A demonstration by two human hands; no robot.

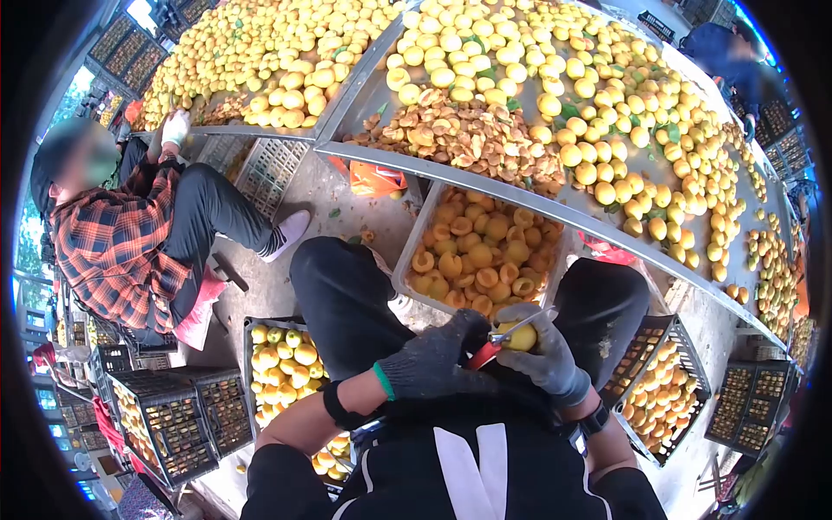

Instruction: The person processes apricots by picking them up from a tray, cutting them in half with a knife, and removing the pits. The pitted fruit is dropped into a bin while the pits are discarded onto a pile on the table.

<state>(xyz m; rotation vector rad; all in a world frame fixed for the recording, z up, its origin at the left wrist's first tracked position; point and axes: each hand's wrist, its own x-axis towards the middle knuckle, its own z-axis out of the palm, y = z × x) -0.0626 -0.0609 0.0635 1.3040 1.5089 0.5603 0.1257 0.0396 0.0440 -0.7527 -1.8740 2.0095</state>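
A seated worker's gloved left hand (433,362) is gripping a red-handled knife (500,340), fingers curled tight around the handle, while the gloved right hand (548,357) is wrapping closed around a yellow fruit (521,336) held over the lap, the blade meeting its upper side. Just beyond the knees, a tray (409,260) is holding halved fruit beneath a table (520,198) heaped with whole ones and a pile of pits (459,134). A co-worker in plaid (117,247) is sitting at the left. The risk, as it looks: the blade is working close to the right fingers, and a slip on the round, juicy fruit could cut through the glove.
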